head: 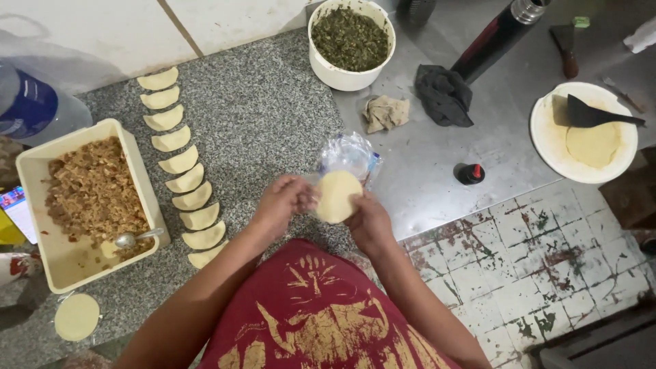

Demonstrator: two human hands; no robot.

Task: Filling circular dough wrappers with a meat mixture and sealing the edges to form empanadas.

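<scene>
A clear crinkled plastic bag [352, 156] lies on the tabletop [273, 109] just behind the hands. At the far left edge a phone screen [15, 205] glows blue and pink, beside a yellow packet [8, 232]. A clear bottle bears a dark blue label [27, 102].

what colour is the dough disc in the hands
Pale cream-yellow dough disc, plain with no pattern; the head view shows it.

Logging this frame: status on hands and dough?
Left hand and right hand both pinch the dough disc. Plastic wrap behind it. Nothing in the way.
</scene>
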